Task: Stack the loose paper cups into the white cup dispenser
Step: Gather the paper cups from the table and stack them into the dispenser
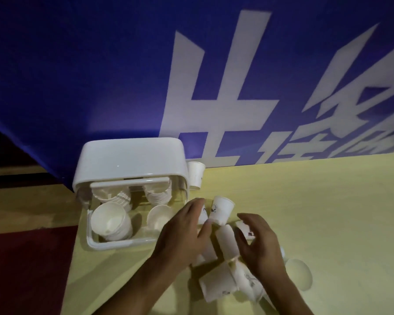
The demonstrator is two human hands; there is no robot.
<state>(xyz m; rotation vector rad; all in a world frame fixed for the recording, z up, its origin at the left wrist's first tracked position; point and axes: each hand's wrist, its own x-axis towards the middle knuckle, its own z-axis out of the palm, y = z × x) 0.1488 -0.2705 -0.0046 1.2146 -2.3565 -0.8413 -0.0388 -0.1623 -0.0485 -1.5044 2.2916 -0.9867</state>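
**While reaching over the loose paper cups [216, 283]**

While leaning over the table [328, 212], stretches the left hand [184, 233] forward, fingers nearly straight and spread, clasping nothing that shows. Rests the thumb tip against the lower rim of a printed cup [222, 210] standing mouth down, just right of the white cup dispenser [130, 160]. Holds the right hand [259, 242] over the heap's right side, fingers loosely curved and released, with one long cup [226, 242] lying on its side in the gap between the two hands. Cannot tell whether the right fingertips touch the small printed cup [245, 229] beneath them.

At the table's far left corner: the dispenser, front open, four stacks [110, 221] nested inside. Behind its right side, by the far edge: one more cup [196, 176], mouth down, partly hidden by the dispenser wall. Toward the near edge: two cups [248, 280] on their sides by the right wrist, and a pale cup [298, 276] further right, too smeared to read how it lies.

Hides another cup behind the left fingers, showing only a sliver. Cuts both forearms off at the bottom of the view. Beyond the far edge: a blue banner [100, 76] with large white characters, cropped at the right. Left of the table: a red floor [21, 258].
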